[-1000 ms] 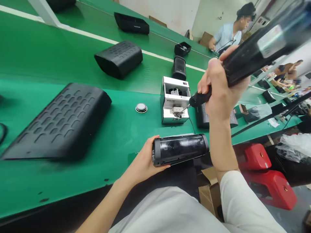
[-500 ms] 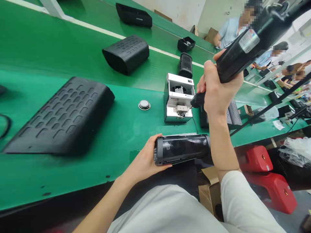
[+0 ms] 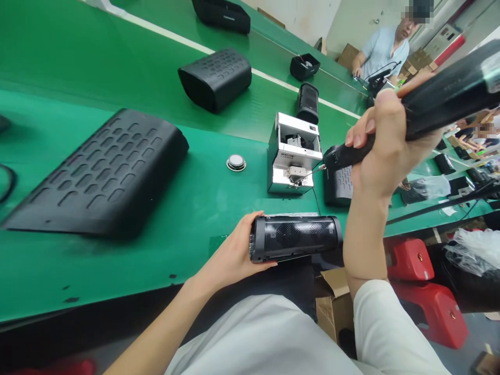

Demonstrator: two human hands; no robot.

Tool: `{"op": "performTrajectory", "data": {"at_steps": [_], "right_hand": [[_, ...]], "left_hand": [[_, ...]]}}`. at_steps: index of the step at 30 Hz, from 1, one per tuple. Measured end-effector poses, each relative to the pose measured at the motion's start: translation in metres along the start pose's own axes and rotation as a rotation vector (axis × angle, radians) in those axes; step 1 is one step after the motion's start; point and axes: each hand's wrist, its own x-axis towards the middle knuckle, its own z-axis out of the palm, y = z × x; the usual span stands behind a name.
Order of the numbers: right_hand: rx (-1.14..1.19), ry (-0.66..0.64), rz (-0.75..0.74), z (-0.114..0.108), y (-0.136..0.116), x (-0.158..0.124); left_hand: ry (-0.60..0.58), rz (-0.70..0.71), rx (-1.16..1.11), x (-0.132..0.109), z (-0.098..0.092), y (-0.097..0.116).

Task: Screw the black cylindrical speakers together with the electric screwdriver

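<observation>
My left hand (image 3: 238,247) grips the left end of a black speaker (image 3: 296,237) with perforated round grilles, lying lengthwise near the bench's front edge. Raised on the right, my right hand (image 3: 386,135) is wrapped round a black electric screwdriver (image 3: 441,99). The screwdriver's thin bit points left, its tip close to the front outlet of a silver screw feeder (image 3: 295,153). Whether a screw sits on the tip is too small to tell. A round silver-rimmed disc (image 3: 236,162) lies on the green bench, left of the feeder.
A large black textured housing (image 3: 105,172) rests on the green bench (image 3: 211,203) at left. Another black housing (image 3: 216,78) and a dark speaker (image 3: 308,101) stand farther back. Red stools (image 3: 412,260) and an open carton (image 3: 336,291) are below right. A person (image 3: 385,52) sits across the bench.
My right hand and the screwdriver have moved right, and the bit has drawn back a little from the feeder's outlet. My left hand keeps its hold on the speaker. The view has shifted slightly.
</observation>
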Motion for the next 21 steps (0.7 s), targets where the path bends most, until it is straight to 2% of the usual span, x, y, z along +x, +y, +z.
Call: {"op": "performTrajectory", "data": {"at_steps": [3, 5, 8, 10, 13, 16, 21], "right_hand": [[-0.140, -0.002, -0.004, 0.009, 0.022, -0.005], [-0.134, -0.033, 0.030, 0.014, 0.027, -0.011], [-0.015, -0.062, 0.071, 0.017, 0.022, -0.017], [0.015, -0.047, 0.039, 0.015, 0.016, -0.016], [-0.066, -0.022, 0.004, 0.011, 0.012, -0.012], [-0.133, -0.023, 0.040, 0.010, 0.009, -0.011], [-0.070, -0.017, 0.048, 0.018, 0.004, -0.013]], "left_hand": [[-0.004, 0.006, 0.001, -0.001, 0.000, 0.000], [-0.008, 0.000, 0.001, -0.001, -0.001, 0.000], [-0.013, -0.009, 0.001, -0.001, -0.002, 0.001], [-0.013, -0.009, -0.002, -0.001, -0.002, 0.002], [-0.007, -0.011, -0.005, 0.000, -0.003, 0.002], [-0.004, -0.013, -0.004, -0.001, -0.003, 0.002], [-0.014, -0.010, -0.003, -0.001, -0.003, 0.000]]}}
